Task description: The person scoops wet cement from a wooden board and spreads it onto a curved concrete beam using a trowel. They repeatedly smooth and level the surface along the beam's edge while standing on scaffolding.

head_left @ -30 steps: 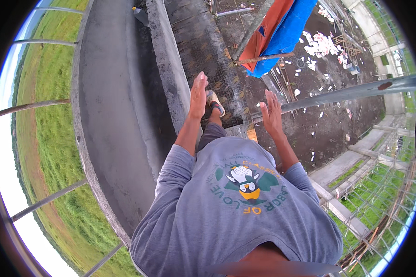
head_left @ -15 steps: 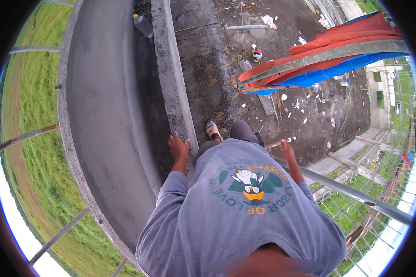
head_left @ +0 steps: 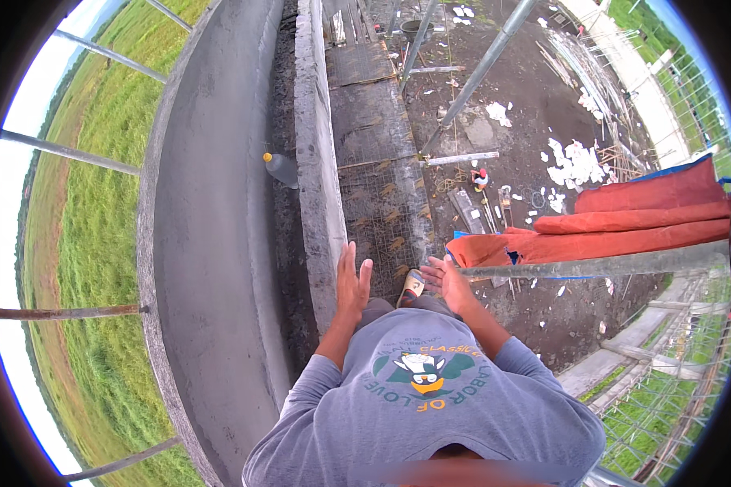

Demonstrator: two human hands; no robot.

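Note:
My left hand (head_left: 352, 286) is raised in front of me beside the rough concrete ledge (head_left: 310, 138). Its fingers are stretched out, with the thumb apart, and it holds nothing. Opposite it, my right hand (head_left: 452, 286) is held up with spread fingers, also without anything in it. Between the two hands a sandalled foot (head_left: 412, 286) shows on the mesh-covered walkway (head_left: 374, 183). Farther ahead, a clear bottle with a yellow cap (head_left: 282, 169) lies in the dark channel left of the ledge, out of reach of either hand.
To the left runs a smooth grey concrete trough (head_left: 207, 211), with metal pipes (head_left: 65, 316) and grass beyond. A red and blue tarpaulin (head_left: 625, 215) hangs over a pole at right. Far below, a person (head_left: 480, 178) is on the littered ground. A slanting pipe (head_left: 487, 61) rises ahead.
My left hand has left the ledge and my right hand has come inward, so both are raised before me. The view has shifted forward, showing more walkway and slanting pipes ahead.

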